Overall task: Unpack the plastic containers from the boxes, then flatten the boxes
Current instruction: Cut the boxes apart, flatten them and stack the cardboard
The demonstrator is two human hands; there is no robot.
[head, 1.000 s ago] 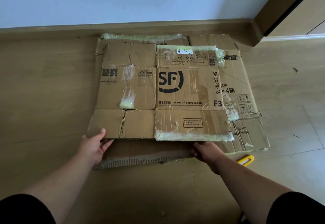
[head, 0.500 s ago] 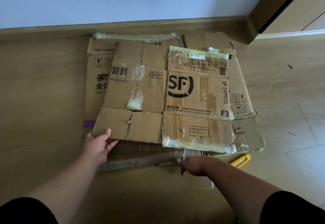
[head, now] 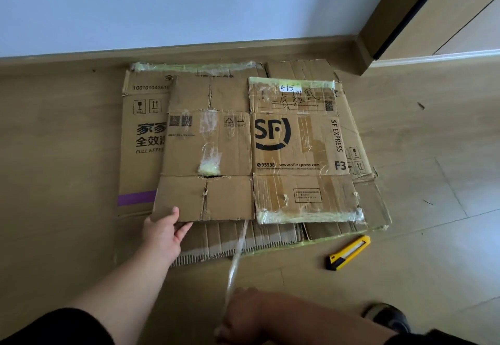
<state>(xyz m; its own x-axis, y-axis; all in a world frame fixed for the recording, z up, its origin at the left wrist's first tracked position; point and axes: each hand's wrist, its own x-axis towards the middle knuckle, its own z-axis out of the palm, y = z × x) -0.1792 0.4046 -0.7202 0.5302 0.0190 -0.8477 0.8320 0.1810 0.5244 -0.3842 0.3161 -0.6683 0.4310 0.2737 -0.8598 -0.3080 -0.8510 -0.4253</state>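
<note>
Flattened boxes (head: 270,144), left hand (head: 162,233) gripping top one's corner

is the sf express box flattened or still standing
Flattened: the SF Express box lies spread flat on the stacked cardboard, flaps out, left hand gripping its near corner.

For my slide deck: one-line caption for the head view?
Left hand holds the flattened SF box while right hand pulls a tape strip.

Yellow utility knife (head: 349,253) lies flat on wood floor (head: 54,155), lower right of frame. Pale wall (head: 189,1) with baseboard (head: 189,49) across top. Dark shoe (head: 387,316) at bottom right corner.
</note>
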